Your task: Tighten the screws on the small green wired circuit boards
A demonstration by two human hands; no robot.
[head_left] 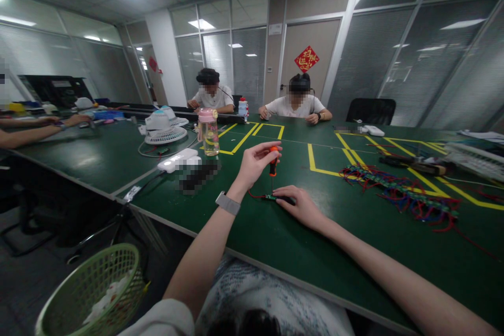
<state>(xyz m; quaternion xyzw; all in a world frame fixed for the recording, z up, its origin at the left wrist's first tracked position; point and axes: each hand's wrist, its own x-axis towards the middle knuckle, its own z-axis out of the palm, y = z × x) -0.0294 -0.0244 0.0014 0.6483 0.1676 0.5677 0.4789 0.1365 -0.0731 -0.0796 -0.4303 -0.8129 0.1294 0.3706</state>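
My left hand (258, 161) is closed around the orange and black handle of a screwdriver (273, 169), held upright. Its thin shaft runs down to a small green circuit board (269, 197) on the table, where a red wire curls off to the left. Beside the board, my right hand (301, 206) rests low on the table, fingertips pressed at the board's right end. Whether those fingers pinch the board or only press on it is partly hidden. A dark piece (289, 200) shows under the right fingers.
A long pile of wired circuit boards (401, 194) lies to the right. On the left are a pink-lidded bottle (208, 134), a white power strip (179, 160) and white fans (163, 128). A green basket (94, 289) stands on the floor. Two people sit opposite; another person's arms (35, 134) reach in at left.
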